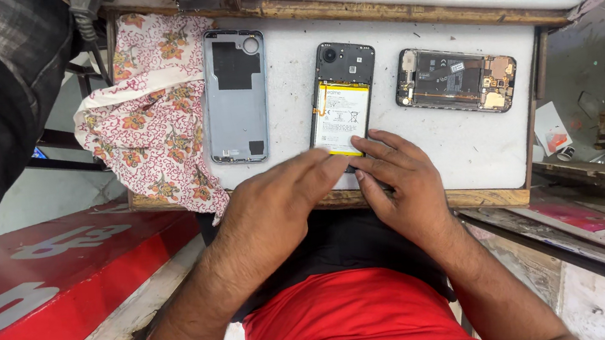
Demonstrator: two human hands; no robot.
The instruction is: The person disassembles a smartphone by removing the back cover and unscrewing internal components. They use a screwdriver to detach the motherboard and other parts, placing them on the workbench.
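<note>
Head view: both hands, left hand [287, 199] and right hand [397, 177], clamp the opened phone [341, 98], its white battery [340, 117] exposed.

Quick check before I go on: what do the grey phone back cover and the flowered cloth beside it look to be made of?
The grey rectangular back cover, lying inner face up, looks like moulded plastic with a matt finish: thin raised rim, dull even sheen, black patches stuck on; painted metal cannot be ruled out. The flowered cloth seems thin woven cotton, matt, since it bunches in soft folds.
</note>
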